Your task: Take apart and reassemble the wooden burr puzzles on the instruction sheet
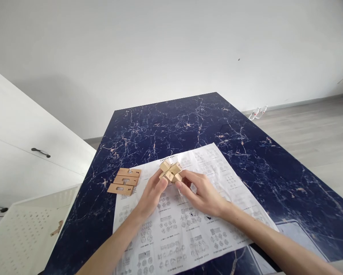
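Note:
Between my two hands is a wooden burr puzzle (pixel 171 172), a cluster of interlocked pale blocks with dark numbers on some ends. My left hand (pixel 153 191) grips its left side, thumb in front. On the right side, my right hand (pixel 200 191) pinches a block end between thumb and fingers. Under both hands lies a printed instruction sheet (pixel 171 219) with small puzzle diagrams. Left of my left hand, three flat wooden pieces (pixel 124 181) numbered 3, 1 and 2 lie side by side, each with a cut-out, partly over the sheet's edge.
The dark blue marbled table (pixel 171 126) reaches back towards a pale wall. At lower left stands a white perforated surface (pixel 34 225) with a small wooden piece (pixel 57 228) on it. A white cabinet (pixel 31 130) is at left. A grey-white flat item (pixel 293 236) lies near my right forearm.

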Tool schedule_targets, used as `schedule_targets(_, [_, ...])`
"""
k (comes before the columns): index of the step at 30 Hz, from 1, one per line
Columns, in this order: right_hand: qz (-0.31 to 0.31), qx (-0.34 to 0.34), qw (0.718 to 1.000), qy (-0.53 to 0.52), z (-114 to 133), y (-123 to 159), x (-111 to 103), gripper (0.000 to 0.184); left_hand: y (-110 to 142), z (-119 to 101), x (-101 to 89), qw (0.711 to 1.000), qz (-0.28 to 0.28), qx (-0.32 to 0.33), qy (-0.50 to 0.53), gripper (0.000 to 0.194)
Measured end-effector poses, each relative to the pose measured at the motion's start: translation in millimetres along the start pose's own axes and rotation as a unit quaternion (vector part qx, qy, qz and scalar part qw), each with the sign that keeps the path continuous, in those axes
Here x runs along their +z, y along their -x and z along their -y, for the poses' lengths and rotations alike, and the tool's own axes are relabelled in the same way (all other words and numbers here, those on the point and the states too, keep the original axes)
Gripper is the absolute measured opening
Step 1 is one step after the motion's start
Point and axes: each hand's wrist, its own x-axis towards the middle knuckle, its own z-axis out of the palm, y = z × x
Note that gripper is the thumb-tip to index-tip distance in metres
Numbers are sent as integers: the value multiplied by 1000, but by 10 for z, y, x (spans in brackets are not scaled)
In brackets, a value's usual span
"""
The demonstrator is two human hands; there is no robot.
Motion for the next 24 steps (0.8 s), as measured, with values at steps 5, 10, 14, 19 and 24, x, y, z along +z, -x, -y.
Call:
schedule_targets(5, [-94, -45, 990, 93, -23, -2, -16, 21, -6, -121, 36, 999, -9, -19, -41, 54])
schedule_targets(10, [-125, -137, 945, 268, -98, 4, 11, 23, 20, -159, 85, 996, -8, -51, -76, 61])
schedule_targets(14, [-100, -172, 924, 327, -99, 8, 19, 32, 30, -145, 118, 997, -15, -51, -60, 63])
schedule_targets(19, [-37, -138, 953, 267, -115, 16, 6, 34, 15, -136, 110, 997, -61, -52, -15, 56])
schedule_targets(24, [-84, -52, 980, 175, -122, 16, -3, 27, 32, -134, 48, 997, -44, -52, -44, 60])
